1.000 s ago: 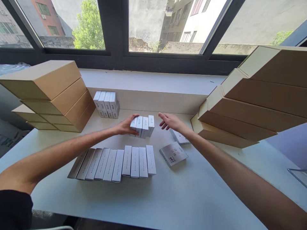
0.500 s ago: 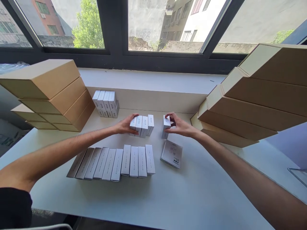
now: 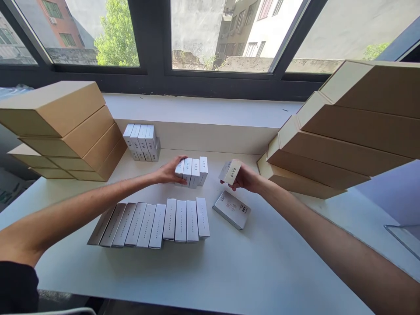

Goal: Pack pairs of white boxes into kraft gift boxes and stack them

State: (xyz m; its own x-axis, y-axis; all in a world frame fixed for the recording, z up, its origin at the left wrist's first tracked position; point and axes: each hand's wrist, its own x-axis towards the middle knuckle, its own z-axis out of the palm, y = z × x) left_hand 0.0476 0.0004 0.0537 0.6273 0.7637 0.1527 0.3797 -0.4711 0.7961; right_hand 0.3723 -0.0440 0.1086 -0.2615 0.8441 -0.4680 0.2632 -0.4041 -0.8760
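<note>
My left hand (image 3: 170, 169) is closed around the left end of a short row of small white boxes (image 3: 195, 173), its thumb along their near side. They stand upright side by side on the table. In my right hand (image 3: 246, 176) is a small white box (image 3: 231, 172), tilted, with a printed end turned up towards me. Below it a flat white box (image 3: 231, 210) lies on the table. Nearer me, a long row of larger white boxes (image 3: 155, 225) stands on edge, the left ones leaning.
Small white boxes (image 3: 141, 142) are stacked against the back ledge. Large tan boxes (image 3: 72, 127) pile up at the left, and more tan boxes (image 3: 344, 140) form a tall stack at the right. Behind the white table (image 3: 197, 280) runs a windowsill (image 3: 203, 110).
My right hand has lifted and tipped its small box, which stood upright before. The flat box below now lies at a different angle. My left hand keeps its place on the row.
</note>
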